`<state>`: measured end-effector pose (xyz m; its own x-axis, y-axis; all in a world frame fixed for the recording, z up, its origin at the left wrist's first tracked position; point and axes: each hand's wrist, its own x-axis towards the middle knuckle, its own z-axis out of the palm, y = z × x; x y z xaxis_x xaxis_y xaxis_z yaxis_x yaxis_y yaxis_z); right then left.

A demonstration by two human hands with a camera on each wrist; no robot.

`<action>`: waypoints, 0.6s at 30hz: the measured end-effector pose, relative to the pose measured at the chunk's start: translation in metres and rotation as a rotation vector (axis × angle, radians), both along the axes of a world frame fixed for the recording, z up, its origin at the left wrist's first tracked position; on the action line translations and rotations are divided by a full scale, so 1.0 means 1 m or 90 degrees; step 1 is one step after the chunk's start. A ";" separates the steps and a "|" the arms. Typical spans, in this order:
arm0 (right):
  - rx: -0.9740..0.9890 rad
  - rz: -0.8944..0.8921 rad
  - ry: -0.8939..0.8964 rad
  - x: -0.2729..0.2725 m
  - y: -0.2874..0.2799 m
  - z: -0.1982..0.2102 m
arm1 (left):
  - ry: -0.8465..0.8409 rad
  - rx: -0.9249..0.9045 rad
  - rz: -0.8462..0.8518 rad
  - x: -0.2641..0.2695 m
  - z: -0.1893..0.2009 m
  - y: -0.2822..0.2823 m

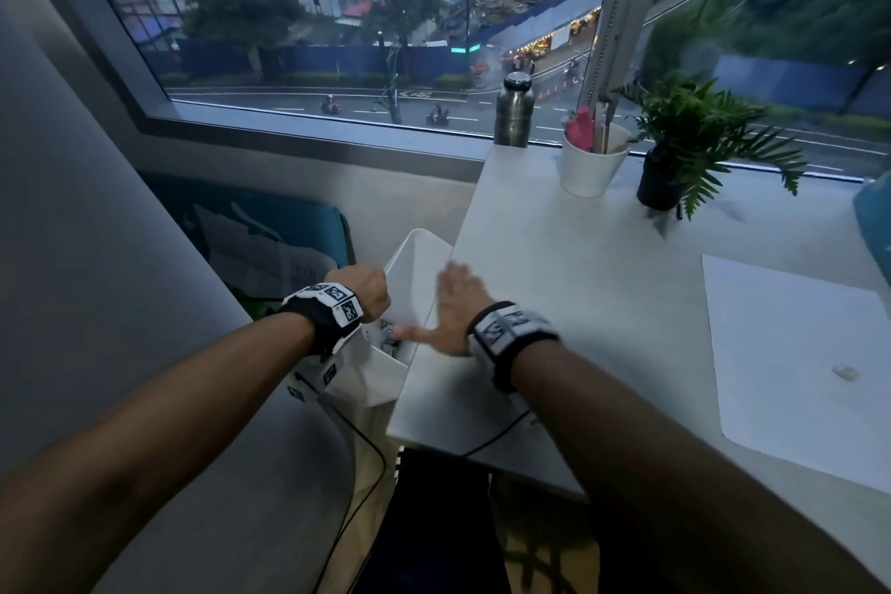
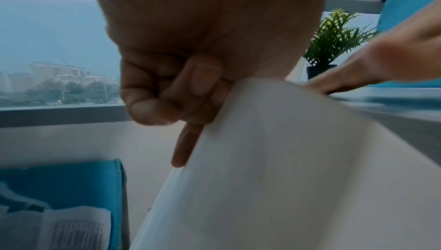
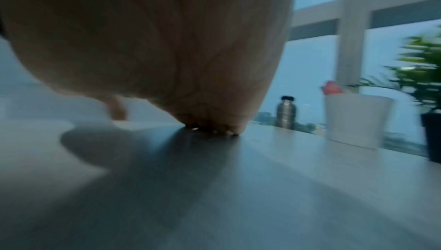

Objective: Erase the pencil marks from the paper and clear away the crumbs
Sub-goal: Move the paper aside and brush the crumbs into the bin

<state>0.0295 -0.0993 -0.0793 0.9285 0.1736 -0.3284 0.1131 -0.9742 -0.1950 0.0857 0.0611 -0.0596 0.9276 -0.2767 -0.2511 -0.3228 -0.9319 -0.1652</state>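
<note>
My left hand (image 1: 364, 297) grips the rim of a white bin (image 1: 419, 256), holding it tilted against the left edge of the white table (image 1: 602, 280). In the left wrist view the fingers (image 2: 181, 88) curl over the bin wall (image 2: 286, 159). My right hand (image 1: 455, 304) lies flat on the table at that edge, fingers straight and blurred, thumb out over the bin. Its fingertips (image 3: 214, 127) touch the tabletop. A white paper (image 1: 790, 352) lies at the right with a small pale eraser (image 1: 844, 372) on it. Crumbs are too small to make out.
A steel bottle (image 1: 515, 111), a white cup of pens (image 1: 590, 159) and a potted plant (image 1: 689, 145) stand along the window side of the table. A teal holder with papers (image 1: 270, 246) sits left of the bin. A black cable (image 1: 366, 473) hangs below the table edge.
</note>
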 end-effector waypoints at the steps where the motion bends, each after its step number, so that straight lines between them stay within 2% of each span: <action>1: 0.013 0.060 0.004 -0.003 0.018 0.001 | -0.001 0.002 0.003 0.000 0.000 -0.001; 3: 0.033 0.127 0.010 -0.008 0.042 0.007 | 0.001 0.008 0.005 0.000 0.001 -0.002; 5: 0.040 0.118 -0.009 -0.012 0.041 0.015 | 0.001 0.015 0.007 -0.001 0.002 -0.003; 8: 0.016 0.029 -0.032 -0.017 0.004 0.021 | 0.003 0.016 0.003 -0.002 0.003 -0.003; 13: -0.035 -0.205 -0.006 -0.026 -0.082 0.013 | 0.018 0.005 0.000 -0.003 0.005 -0.001; 16: -0.056 -0.308 0.041 -0.034 -0.082 0.004 | 0.028 0.004 0.001 -0.005 0.003 0.000; 18: -0.027 -0.269 0.042 -0.035 -0.051 0.001 | 0.025 0.003 0.002 -0.006 0.003 -0.001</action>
<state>-0.0052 -0.1506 -0.0783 0.8918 -0.2330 -0.3878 -0.3094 -0.9395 -0.1471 0.0794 0.0603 -0.0566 0.9176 -0.2730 -0.2890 -0.3267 -0.9320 -0.1567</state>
